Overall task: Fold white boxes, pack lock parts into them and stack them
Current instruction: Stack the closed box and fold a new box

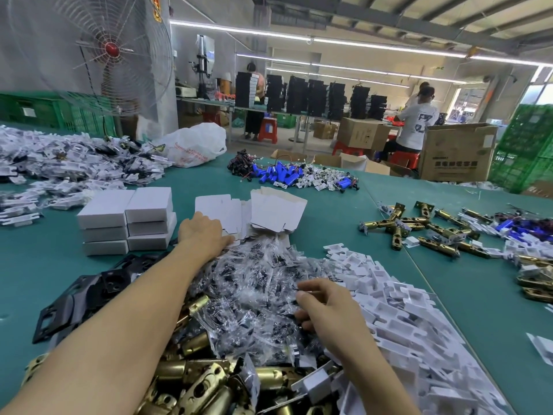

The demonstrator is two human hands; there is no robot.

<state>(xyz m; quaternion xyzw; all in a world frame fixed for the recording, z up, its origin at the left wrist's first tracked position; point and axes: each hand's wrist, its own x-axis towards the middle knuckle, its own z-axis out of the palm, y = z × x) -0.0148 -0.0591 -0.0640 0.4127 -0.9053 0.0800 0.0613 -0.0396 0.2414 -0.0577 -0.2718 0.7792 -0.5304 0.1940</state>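
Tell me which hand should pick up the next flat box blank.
Left. The left hand touches the pile of flat box blanks, beside the folded boxes. The right hand sits nearer the body, over the clear bags of small parts, apart from the blanks.

**Person's arms and hands: pose and state**

- Left forearm (119, 324): bare, stretched almost straight, running from the lower left corner of the view forward and to the right.
- Left hand (206, 232): palm down with its back to the camera, well ahead of the right hand and to its left. The fingers (226, 238) lie together and nearly straight, pointing right. The thumb is out of sight beneath the hand.
- Right forearm (374, 372): bare, entering from the bottom edge and angled forward and to the left.
- Right hand (327, 310): nearer the body, back upward, wrist slightly bent. The fingers are curled with their tips pointing left and down. Whether they grasp anything cannot be made out.
- The two hands are well apart and do not touch.
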